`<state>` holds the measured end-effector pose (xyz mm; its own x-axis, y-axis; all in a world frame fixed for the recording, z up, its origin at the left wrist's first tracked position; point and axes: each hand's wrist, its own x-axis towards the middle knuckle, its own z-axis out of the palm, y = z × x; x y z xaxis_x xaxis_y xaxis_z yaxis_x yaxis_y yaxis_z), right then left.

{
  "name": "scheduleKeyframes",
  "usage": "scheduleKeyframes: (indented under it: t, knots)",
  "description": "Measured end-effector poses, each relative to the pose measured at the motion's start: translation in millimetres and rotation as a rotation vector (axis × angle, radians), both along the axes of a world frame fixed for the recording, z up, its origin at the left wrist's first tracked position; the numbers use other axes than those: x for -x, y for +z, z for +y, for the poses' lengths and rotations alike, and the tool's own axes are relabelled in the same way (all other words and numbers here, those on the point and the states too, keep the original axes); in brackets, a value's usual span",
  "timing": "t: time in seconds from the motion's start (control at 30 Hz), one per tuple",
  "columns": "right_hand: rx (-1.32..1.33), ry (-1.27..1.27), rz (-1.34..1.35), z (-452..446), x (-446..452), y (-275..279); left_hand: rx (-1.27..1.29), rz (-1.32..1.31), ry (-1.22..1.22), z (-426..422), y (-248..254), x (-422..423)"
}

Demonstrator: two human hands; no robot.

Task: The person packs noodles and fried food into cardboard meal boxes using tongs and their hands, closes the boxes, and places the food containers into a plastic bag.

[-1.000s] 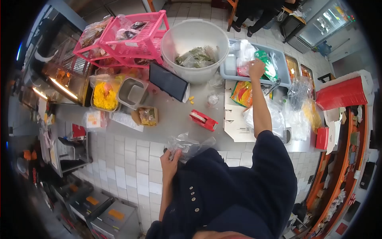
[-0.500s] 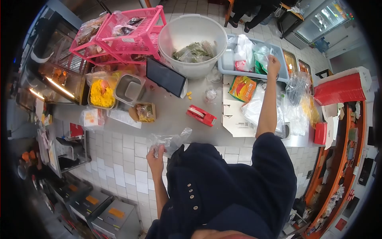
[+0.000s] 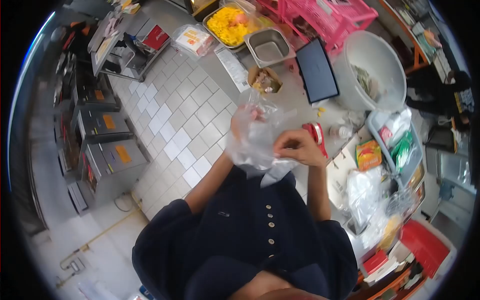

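Note:
In front of my dark shirt, a clear plastic bag (image 3: 252, 137) is held up between both hands. My left hand (image 3: 237, 125) is closed on the bag's left side, its fingers partly seen through the plastic. On the right side, my right hand (image 3: 302, 146) pinches plastic between thumb and fingers. A loose flap hangs below the right fingers; whether it belongs to a second bag, I cannot tell. Just beyond the bag stands an open cardboard box (image 3: 265, 81) with food inside. A red tape dispenser (image 3: 316, 137) lies behind my right hand.
A tablet (image 3: 317, 70) stands beside a large translucent tub (image 3: 390, 65). Left of it are an empty metal pan (image 3: 270, 47) and a tray of yellow food (image 3: 231, 27). At right lie a blue bin (image 3: 415, 165), an orange packet (image 3: 368, 154) and plastic bags (image 3: 365, 192).
My right hand has left the blue bin and come to the bag at my left hand. Both hands are now together on plastic. The view has turned toward the left.

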<state>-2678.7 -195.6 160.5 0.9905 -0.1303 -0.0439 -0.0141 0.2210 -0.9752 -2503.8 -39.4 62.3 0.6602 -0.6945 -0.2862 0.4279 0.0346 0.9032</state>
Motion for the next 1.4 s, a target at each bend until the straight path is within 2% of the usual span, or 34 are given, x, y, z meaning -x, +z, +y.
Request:
scheduleKeyframes:
  t: [0.03,0.07,0.1,0.13,0.2,0.27,0.33,0.37,0.43,0.5,0.57,0.63,0.73,0.77,0.83,0.87,0.93,0.97,1.03,1.07,1.1,1.13,1.2,1.23,1.27,1.3,1.33,1.37,1.4]
  knots:
    - [-0.048,-0.033,0.093,6,-18,0,-0.053,0.078,-0.007,4,20,-1]
    - [0.142,-0.176,0.065,12,-39,-18,-0.097,0.151,-0.016,8,34,-3]
    - [0.181,-0.162,0.039,13,-58,-27,-0.033,0.143,0.042,21,15,-5]
    - [0.610,-0.331,-0.050,17,-75,-28,0.034,0.128,0.104,36,-3,-9]
    - [0.883,-0.401,-0.159,24,-99,-58,-0.139,0.013,0.163,50,-6,-15]
    - [0.759,-0.268,-0.195,33,-129,-89,-0.203,0.017,0.168,65,9,-31]
    - [0.451,0.023,0.239,53,-151,-97,-0.211,-0.009,0.184,82,24,-51]
    - [0.457,0.035,0.242,62,-163,-103,-0.230,-0.032,0.173,95,25,-63]
    - [0.258,-0.053,0.092,79,-197,-84,-0.198,-0.088,0.193,115,16,-91]
    - [0.193,-0.090,0.121,89,-228,-75,-0.085,-0.164,0.275,136,16,-116]
    - [0.115,-0.138,0.132,91,-263,-84,-0.167,-0.236,0.357,158,15,-144]
    - [0.433,-0.156,0.064,88,-287,-107,-0.246,-0.273,0.437,182,5,-169]
    - [0.436,-0.263,0.218,83,-326,-102,-0.242,-0.297,0.360,206,-28,-218]
    - [0.449,-0.243,0.232,81,-337,-98,-0.239,-0.275,0.376,206,-27,-230]
    - [0.402,-0.402,0.197,75,-363,-93,-0.263,-0.270,0.271,204,-22,-265]
    - [0.406,-0.397,0.202,70,-378,-94,-0.262,-0.263,0.273,201,-24,-286]
    - [0.397,-0.505,0.123,54,-399,-97,-0.305,-0.531,0.149,182,-31,-325]
    - [0.403,-0.504,0.120,45,-408,-98,-0.300,-0.531,0.153,168,-32,-350]
    - [0.293,-0.429,0.106,33,-442,-99,-0.317,-0.690,-0.080,139,-32,-402]
    - [0.244,-0.415,0.186,32,-459,-95,-0.283,-0.807,-0.098,122,-49,-429]
    - [0.288,-0.380,0.194,27,-479,-108,-0.260,-0.929,-0.108,102,-69,-462]
    - [0.333,-0.343,0.204,19,-501,-130,-0.367,-1.027,-0.141,84,-82,-491]
    - [0.766,-0.293,0.156,16,-540,-157,-0.502,-1.095,-0.170,51,-82,-537]
    - [0.925,-0.354,0.010,18,-556,-188,-0.519,-1.079,-0.173,37,-81,-554]
    - [1.076,-0.433,-0.150,14,-582,-209,-0.508,-1.186,-0.168,21,-101,-573]
    - [1.145,-0.481,-0.236,22,-606,-198,-0.494,-1.291,-0.170,5,-121,-596]
    - [1.212,-0.527,-0.293,31,-610,-192,-0.580,-1.168,-0.231,-3,-107,-605]
    - [1.155,-0.438,-0.102,26,-617,-215,-0.656,-1.035,-0.298,-12,-94,-606]
    - [1.098,-0.351,0.080,18,-626,-238,-0.599,-1.040,-0.464,-26,-108,-616]
